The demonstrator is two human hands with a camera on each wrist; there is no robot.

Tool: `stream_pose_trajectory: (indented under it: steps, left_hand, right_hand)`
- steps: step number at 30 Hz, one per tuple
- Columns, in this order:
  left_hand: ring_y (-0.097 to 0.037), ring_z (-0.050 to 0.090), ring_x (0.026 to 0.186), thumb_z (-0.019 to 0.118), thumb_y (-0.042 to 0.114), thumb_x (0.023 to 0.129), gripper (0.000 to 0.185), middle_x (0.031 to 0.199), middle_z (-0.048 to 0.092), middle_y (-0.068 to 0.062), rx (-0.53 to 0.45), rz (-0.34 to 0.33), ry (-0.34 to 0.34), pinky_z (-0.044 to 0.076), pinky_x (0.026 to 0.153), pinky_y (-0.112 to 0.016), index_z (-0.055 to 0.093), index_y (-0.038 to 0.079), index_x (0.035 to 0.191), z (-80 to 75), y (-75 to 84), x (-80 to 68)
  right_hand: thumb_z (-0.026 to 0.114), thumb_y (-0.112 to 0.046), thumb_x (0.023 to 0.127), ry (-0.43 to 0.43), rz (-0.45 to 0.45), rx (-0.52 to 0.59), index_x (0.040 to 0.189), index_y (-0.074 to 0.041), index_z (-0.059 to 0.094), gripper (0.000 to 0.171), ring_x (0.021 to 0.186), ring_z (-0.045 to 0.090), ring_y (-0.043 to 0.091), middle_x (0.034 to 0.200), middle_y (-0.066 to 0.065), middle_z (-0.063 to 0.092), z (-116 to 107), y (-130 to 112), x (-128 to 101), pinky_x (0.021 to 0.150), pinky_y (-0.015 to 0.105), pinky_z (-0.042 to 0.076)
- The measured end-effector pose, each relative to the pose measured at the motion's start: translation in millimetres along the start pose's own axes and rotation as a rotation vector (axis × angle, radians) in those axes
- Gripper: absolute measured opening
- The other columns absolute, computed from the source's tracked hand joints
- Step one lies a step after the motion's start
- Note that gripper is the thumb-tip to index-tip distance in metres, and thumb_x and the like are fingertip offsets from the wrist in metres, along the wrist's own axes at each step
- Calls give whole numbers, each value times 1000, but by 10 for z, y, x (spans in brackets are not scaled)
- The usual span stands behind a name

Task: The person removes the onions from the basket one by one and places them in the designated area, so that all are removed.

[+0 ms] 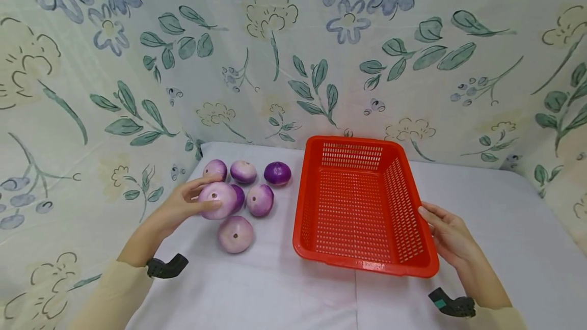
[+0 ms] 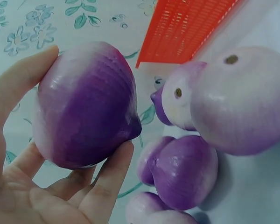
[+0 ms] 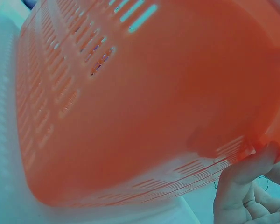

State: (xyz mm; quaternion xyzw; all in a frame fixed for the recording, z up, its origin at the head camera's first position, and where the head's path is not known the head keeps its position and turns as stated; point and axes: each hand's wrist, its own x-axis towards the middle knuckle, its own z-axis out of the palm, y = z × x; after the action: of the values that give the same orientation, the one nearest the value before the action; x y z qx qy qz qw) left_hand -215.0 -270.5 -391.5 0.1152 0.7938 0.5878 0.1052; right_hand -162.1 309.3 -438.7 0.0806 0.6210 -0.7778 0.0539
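Note:
My left hand (image 1: 185, 200) grips a purple-and-white onion (image 2: 86, 102) between thumb and fingers, held up above the other onions. In the head view a pale onion (image 1: 235, 235) lies nearest to me on the cloth. Beyond it sit a two-toned onion (image 1: 260, 200), a dark purple onion (image 1: 277, 173) and a few more; one is partly hidden behind the held onion. A red plastic basket (image 1: 367, 267) with slotted walls stands to the right, with nothing in it. My right hand (image 1: 451, 233) pinches the basket's right rim, its fingers curled there in the right wrist view.
White cloth (image 1: 257, 289) covers the table. A floral curtain (image 1: 257, 65) hangs behind and down the left side. Dark camera mounts (image 1: 167, 266) sit on both wrists.

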Motion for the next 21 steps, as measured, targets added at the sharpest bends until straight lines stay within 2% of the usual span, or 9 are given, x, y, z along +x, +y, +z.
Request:
stream_pose_trajectory:
  steps: [5, 9, 14, 17, 21]
  left_hand:
    - [-36, 38, 134, 75, 14, 90, 61, 152, 41, -12, 30, 10, 12, 44, 94, -40, 51, 11, 145, -60, -137, -38]
    - [-33, 39, 132, 76, 16, 89, 59, 149, 45, -8, 59, 4, 26, 42, 95, -42, 53, 12, 143, -93, -243, -71]
    - [-32, 38, 131, 77, 15, 88, 62, 148, 47, -9, 82, 23, 40, 42, 94, -43, 51, 7, 144, -124, -370, -98]
    - [-29, 39, 132, 77, 15, 88, 63, 149, 47, -8, 102, 28, 53, 45, 92, -40, 51, 7, 145, -142, -461, -107]
    - [-18, 42, 129, 78, 15, 87, 64, 148, 49, -7, 117, 21, 70, 47, 89, -31, 52, 8, 145, -156, -585, -116]
  right_hand:
    - [60, -22, 101, 11, 17, 10, 110, -30, 64, 12, 88, 65, 10, 103, -9, 69, 6, -13, -16, 77, 26, 58]
    - [60, -23, 101, 20, 23, 12, 110, -30, 63, 12, 89, 65, 9, 103, -10, 70, 14, -13, -19, 78, 26, 58]
    - [60, -23, 101, 18, 23, 21, 109, -31, 64, 12, 89, 66, 9, 103, -9, 70, 14, -13, -22, 77, 26, 58]
    - [60, -22, 101, 16, 22, 28, 109, -30, 64, 12, 89, 66, 9, 103, -9, 70, 12, -13, -20, 77, 26, 58]
    - [60, -22, 101, 13, 22, 34, 109, -30, 64, 12, 89, 66, 10, 103, -9, 70, 9, -12, -17, 78, 26, 58]
